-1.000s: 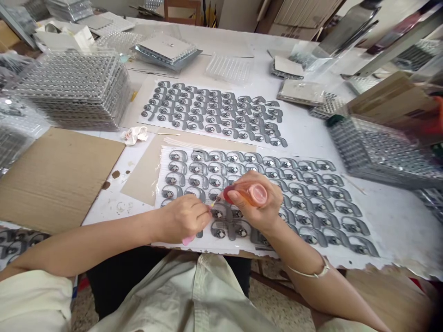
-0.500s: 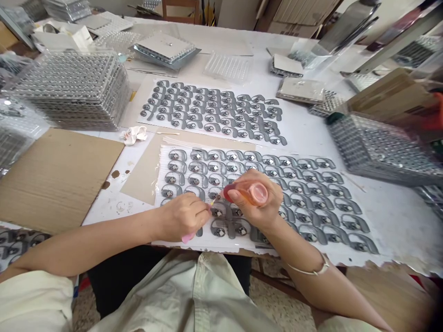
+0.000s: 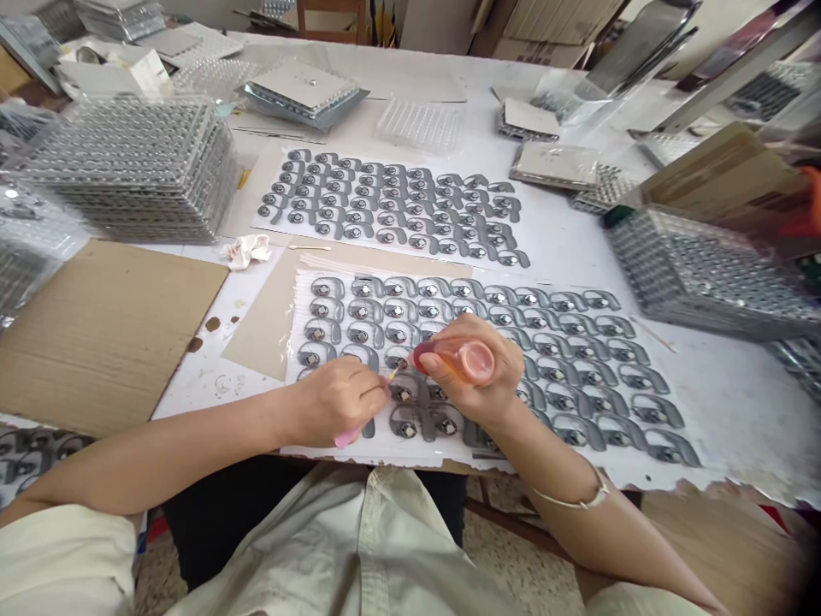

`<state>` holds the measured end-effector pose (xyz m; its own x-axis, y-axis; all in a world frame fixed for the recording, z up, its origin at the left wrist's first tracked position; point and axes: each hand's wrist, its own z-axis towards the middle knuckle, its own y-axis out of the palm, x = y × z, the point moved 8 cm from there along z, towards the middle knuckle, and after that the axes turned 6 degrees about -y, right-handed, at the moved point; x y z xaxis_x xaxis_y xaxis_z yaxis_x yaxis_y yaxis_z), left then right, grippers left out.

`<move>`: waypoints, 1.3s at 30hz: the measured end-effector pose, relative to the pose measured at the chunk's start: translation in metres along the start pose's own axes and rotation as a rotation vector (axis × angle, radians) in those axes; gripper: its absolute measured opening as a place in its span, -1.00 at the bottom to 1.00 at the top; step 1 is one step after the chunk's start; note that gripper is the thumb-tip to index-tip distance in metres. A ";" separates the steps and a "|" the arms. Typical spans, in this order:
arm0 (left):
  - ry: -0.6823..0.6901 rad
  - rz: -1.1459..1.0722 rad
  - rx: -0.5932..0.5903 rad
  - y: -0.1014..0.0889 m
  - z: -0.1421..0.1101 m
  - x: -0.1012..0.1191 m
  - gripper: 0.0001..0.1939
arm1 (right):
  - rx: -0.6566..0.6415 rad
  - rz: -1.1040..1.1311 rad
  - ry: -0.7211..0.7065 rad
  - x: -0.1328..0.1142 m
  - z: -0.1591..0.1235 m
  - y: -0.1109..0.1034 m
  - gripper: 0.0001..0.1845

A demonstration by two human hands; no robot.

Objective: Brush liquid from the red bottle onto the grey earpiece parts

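My left hand is closed in a pinch round a thin pink-handled stick whose yellow tip points at the mouth of a small bottle. My right hand grips that small translucent orange bottle, lying on its side with its red end toward the stick tip. Both hands hover over the near white sheet covered with rows of grey hook-shaped parts with shiny metal centres. A thin bracelet sits on my right wrist.
A second sheet of the same grey parts lies farther back. Stacks of clear blister trays stand at the left, more trays at the right. A brown cardboard sheet lies at the left, a crumpled tissue beside it.
Nothing differs apart from a slight shift of the head view; both hands stay where they were, stick tip at the bottle's mouth.
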<state>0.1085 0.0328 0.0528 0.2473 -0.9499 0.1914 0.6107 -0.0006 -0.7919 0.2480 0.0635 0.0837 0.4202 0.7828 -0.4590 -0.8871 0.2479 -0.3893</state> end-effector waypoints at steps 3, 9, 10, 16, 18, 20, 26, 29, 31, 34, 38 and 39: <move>-0.002 0.009 -0.008 0.000 0.000 0.000 -0.85 | -0.002 -0.009 -0.006 0.001 -0.001 -0.001 -0.81; -0.019 0.006 -0.040 0.003 -0.001 -0.001 -0.85 | -0.007 -0.022 -0.015 0.000 -0.003 -0.001 -0.82; -0.022 0.003 -0.042 0.004 -0.001 -0.002 -0.85 | -0.008 -0.027 -0.012 0.000 -0.003 -0.001 -0.83; -0.030 -0.037 -0.025 0.001 0.000 -0.003 -0.85 | 0.139 0.024 0.178 0.015 0.003 -0.022 -0.79; -0.036 -0.048 -0.006 -0.001 0.001 -0.003 -0.85 | 0.243 0.109 0.303 0.028 0.006 -0.036 -0.70; -0.051 -0.057 0.011 -0.003 0.002 -0.005 -0.85 | 0.334 0.231 0.432 0.043 0.009 -0.048 -0.65; -0.069 -0.081 0.041 -0.002 0.000 -0.008 -0.90 | 0.342 0.372 0.544 0.056 0.024 -0.073 -0.55; -0.069 -0.075 0.028 -0.002 0.000 -0.008 -0.91 | 0.387 0.363 0.463 0.041 0.017 -0.084 -0.67; -0.067 -0.070 0.018 -0.002 0.000 -0.007 -0.89 | 0.381 0.323 0.428 0.028 0.003 -0.082 -0.87; -0.069 -0.066 -0.007 0.000 0.000 -0.007 -0.88 | 0.335 0.154 0.318 0.002 -0.026 -0.069 -0.88; -0.073 -0.058 -0.035 0.001 0.000 -0.008 -0.86 | 0.284 -0.166 0.239 -0.019 -0.056 -0.045 -0.71; -0.073 -0.058 -0.034 0.001 0.000 -0.008 -0.86 | 0.260 -0.224 0.236 -0.020 -0.059 -0.039 -0.71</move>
<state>0.1070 0.0401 0.0502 0.2672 -0.9225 0.2787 0.5998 -0.0672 -0.7973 0.2853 0.0042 0.0614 0.6137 0.5481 -0.5682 -0.7747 0.5567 -0.2999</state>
